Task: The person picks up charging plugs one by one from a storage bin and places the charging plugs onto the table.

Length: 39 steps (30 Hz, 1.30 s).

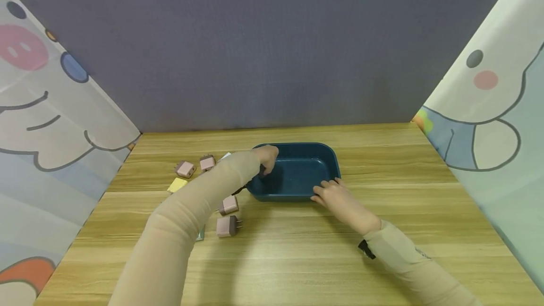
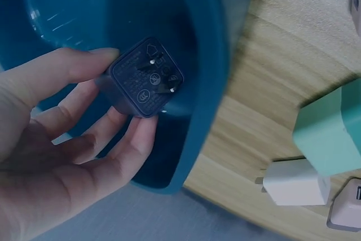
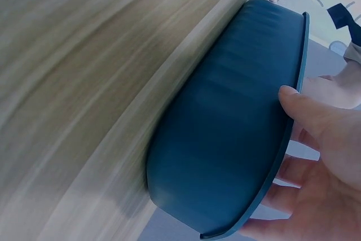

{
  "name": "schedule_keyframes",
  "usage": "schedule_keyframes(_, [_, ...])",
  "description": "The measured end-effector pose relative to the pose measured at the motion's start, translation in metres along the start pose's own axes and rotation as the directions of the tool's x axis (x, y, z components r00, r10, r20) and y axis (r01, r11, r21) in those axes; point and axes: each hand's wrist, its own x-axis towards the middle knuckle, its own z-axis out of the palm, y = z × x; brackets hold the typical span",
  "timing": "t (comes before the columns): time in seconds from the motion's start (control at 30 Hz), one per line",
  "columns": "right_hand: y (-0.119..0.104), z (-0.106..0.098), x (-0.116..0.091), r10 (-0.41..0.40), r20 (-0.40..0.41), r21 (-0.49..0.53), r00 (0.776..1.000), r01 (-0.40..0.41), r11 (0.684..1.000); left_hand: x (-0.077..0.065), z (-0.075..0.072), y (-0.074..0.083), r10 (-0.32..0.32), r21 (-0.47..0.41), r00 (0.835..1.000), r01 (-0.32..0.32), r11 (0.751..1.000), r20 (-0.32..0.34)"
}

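A dark plug-in charger (image 2: 144,77) is pinched between the thumb and fingers of my left hand (image 1: 267,156). Its two prongs and printed face point toward the left wrist camera. The hand is inside the left end of a dark blue plastic basin (image 1: 303,176), over its floor. My right hand (image 1: 337,202) grips the basin's near right rim, thumb (image 3: 296,103) on the outer wall and the other fingers over the inner side.
Left of the basin lie several pink chargers (image 1: 226,226) and a yellow piece (image 1: 177,184). A white charger (image 2: 296,182) and a mint-green block (image 2: 327,128) lie close by the basin. A grey wall (image 1: 276,60) stands behind the wooden table (image 1: 382,155).
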Motion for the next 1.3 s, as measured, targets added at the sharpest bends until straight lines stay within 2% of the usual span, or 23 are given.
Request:
schedule_keyframes(0.13, [0.000,0.000,0.000,-0.003,-0.012,-0.002,1.000,0.003,1.000,-0.005,-0.004,-0.001,0.017,-0.026,1.000,-0.017,1.000,-0.010])
schedule_keyframes(0.33, [0.000,0.000,0.001,-0.007,-0.022,-0.008,1.000,0.006,1.000,-0.013,-0.010,-0.002,0.067,-0.083,0.995,-0.073,0.994,-0.070])
schedule_keyframes(0.43, [-0.001,0.000,0.000,-0.007,-0.011,-0.003,1.000,0.007,1.000,-0.016,-0.014,-0.002,0.073,-0.125,0.995,-0.081,0.989,-0.072])
schedule_keyframes(0.53, [-0.001,0.000,0.000,-0.007,-0.002,0.003,1.000,0.007,1.000,-0.015,-0.018,-0.003,0.084,-0.130,0.994,-0.092,0.987,-0.065])
schedule_keyframes(0.57, [-0.001,0.000,0.000,-0.006,0.000,0.006,1.000,0.006,1.000,-0.009,-0.017,-0.007,0.108,-0.134,0.991,-0.118,0.984,-0.077])
schedule_keyframes(0.67, [-0.001,0.000,0.000,-0.002,0.002,0.008,1.000,0.002,1.000,-0.010,-0.018,-0.009,0.123,-0.124,0.988,-0.134,0.983,-0.090])
schedule_keyframes(0.77, [-0.001,0.000,0.000,0.000,-0.001,0.010,1.000,0.000,1.000,-0.020,-0.021,-0.010,0.126,-0.144,0.987,-0.140,0.980,-0.104])
schedule_keyframes(0.8, [-0.001,0.000,0.000,0.002,-0.002,0.009,1.000,-0.002,1.000,-0.030,-0.024,-0.007,0.111,-0.144,0.989,-0.125,0.982,-0.100])
schedule_keyframes(0.93, [-0.001,-0.001,0.000,0.005,-0.006,0.008,1.000,-0.004,1.000,-0.045,-0.024,-0.009,0.128,-0.141,0.983,-0.146,0.979,-0.132])
schedule_keyframes(1.07, [-0.001,-0.001,0.000,0.005,-0.007,0.008,1.000,-0.005,1.000,-0.053,-0.025,-0.012,0.144,-0.129,0.977,-0.165,0.978,-0.154])
schedule_keyframes(1.3, [-0.001,0.000,0.000,-0.008,-0.007,-0.004,1.000,0.008,1.000,-0.060,-0.024,-0.024,0.171,-0.166,0.966,-0.204,0.965,-0.194])
